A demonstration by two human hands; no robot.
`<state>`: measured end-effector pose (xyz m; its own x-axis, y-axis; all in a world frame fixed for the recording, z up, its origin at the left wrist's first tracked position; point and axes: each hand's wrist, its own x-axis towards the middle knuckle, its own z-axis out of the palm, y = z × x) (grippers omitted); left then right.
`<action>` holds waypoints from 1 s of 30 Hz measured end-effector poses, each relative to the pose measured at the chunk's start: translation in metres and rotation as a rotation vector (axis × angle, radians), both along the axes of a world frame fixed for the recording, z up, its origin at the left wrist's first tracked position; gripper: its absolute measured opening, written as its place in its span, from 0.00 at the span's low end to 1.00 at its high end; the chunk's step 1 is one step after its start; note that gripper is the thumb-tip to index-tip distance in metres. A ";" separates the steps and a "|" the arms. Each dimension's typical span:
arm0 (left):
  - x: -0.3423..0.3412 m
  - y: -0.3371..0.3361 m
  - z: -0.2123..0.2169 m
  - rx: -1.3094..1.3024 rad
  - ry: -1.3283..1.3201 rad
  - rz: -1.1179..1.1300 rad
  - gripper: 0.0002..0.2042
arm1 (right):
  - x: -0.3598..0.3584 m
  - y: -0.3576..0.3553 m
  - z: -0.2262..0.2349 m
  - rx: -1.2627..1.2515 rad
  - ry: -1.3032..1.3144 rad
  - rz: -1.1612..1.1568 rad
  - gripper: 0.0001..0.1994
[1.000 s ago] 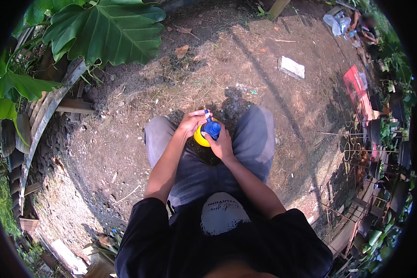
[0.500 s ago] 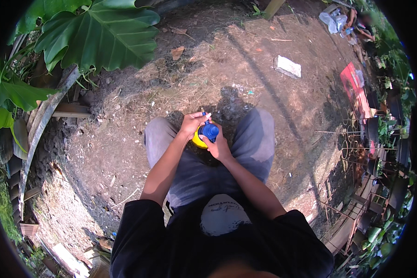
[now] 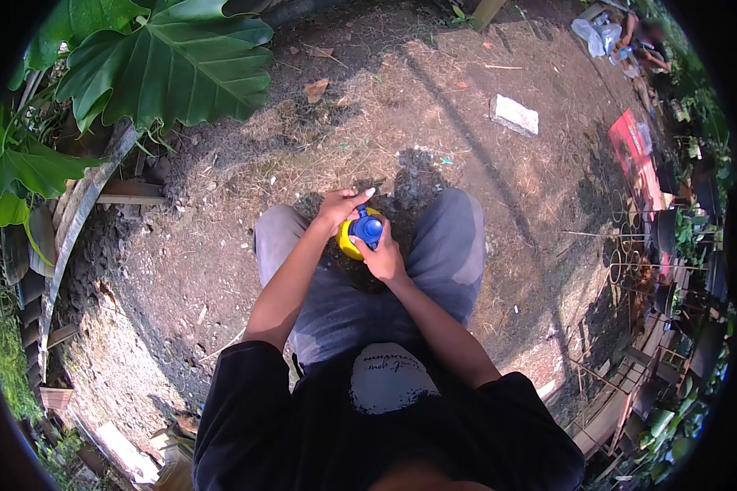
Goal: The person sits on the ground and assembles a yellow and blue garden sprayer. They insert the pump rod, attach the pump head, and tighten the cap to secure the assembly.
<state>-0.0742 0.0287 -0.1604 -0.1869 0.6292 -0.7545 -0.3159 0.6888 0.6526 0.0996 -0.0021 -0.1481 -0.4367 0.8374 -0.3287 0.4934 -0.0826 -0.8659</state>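
Observation:
Between my knees is a pump sprayer (image 3: 350, 248) with a yellow bottle and a blue top (image 3: 367, 229). Its short blue nozzle points away from me. My right hand (image 3: 385, 260) is wrapped round the sprayer's right side, thumb near the blue top. My left hand (image 3: 338, 211) is at the far left side of the sprayer, its fingers curled against the nozzle. One of its digits stretches out past the nozzle tip. Part of the bottle is hidden by both hands.
A white block (image 3: 514, 114) lies on the bare soil ahead. Large green leaves (image 3: 180, 61) hang at the far left above a curved plank (image 3: 98, 192). Plant racks (image 3: 630, 254) and a red panel (image 3: 633, 147) line the right. Another person (image 3: 651, 49) is at the far right.
My left hand has loosened from its pinch at the nozzle tip, and one digit now extends forward and right. My right hand keeps its hold. The view has shifted slightly.

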 end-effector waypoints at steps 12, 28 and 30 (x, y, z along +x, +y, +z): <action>0.014 -0.007 0.010 0.222 -0.250 0.127 0.14 | 0.004 0.001 -0.007 -0.017 -0.103 -0.007 0.37; 0.015 0.010 -0.008 0.043 0.475 -0.131 0.15 | 0.000 -0.002 -0.002 0.040 -0.031 0.007 0.36; 0.015 0.010 0.001 0.101 0.130 -0.009 0.15 | 0.003 0.000 -0.003 0.023 -0.019 0.002 0.37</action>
